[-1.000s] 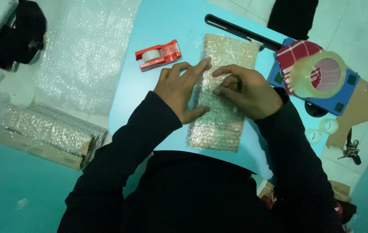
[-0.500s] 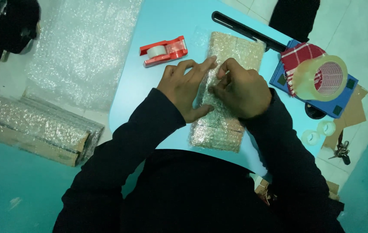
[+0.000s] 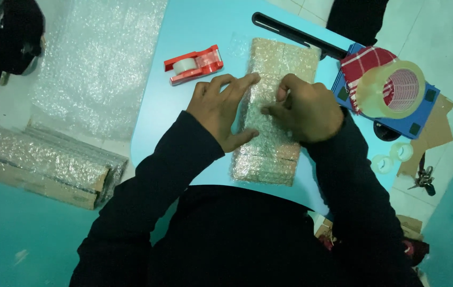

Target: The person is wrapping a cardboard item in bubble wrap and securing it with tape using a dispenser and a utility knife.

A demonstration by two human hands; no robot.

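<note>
The bubble-wrapped parcel (image 3: 271,114) lies on the light-blue table (image 3: 157,122) straight ahead of the person, its long axis running away from the body, near end close to the table's front edge and far end tilted slightly to the right. Both hands rest on top of its middle stretch, so neither has to reach.

The left hand (image 3: 221,109) lies flat on the parcel's left edge, fingers spread and extended, thumb pressing down on the wrap toward the near end; it grips nothing, it only pins the wrap. The right hand (image 3: 303,109) sits on the parcel's right half with its fingers curled inward, thumb and forefinger brought together at the centre line as if pinching the film or a bit of tape there. What sits between those fingertips is too small to tell. The two hands are just beside each other, with a narrow strip of parcel showing between them.

Beyond the parcel's left side, near the left hand, lies a red tape dispenser (image 3: 194,64). To the parcel's right, off the table edge, a roll of clear packing tape (image 3: 391,87) rests on a red-checked cloth over a blue box (image 3: 420,114). Beyond the parcel's far end lies a long black handle-like object (image 3: 295,34). Well to the left of the parcel, off the table, another bubble-wrapped package (image 3: 51,165) lies with a loose sheet of bubble wrap (image 3: 99,69) beyond it.
</note>
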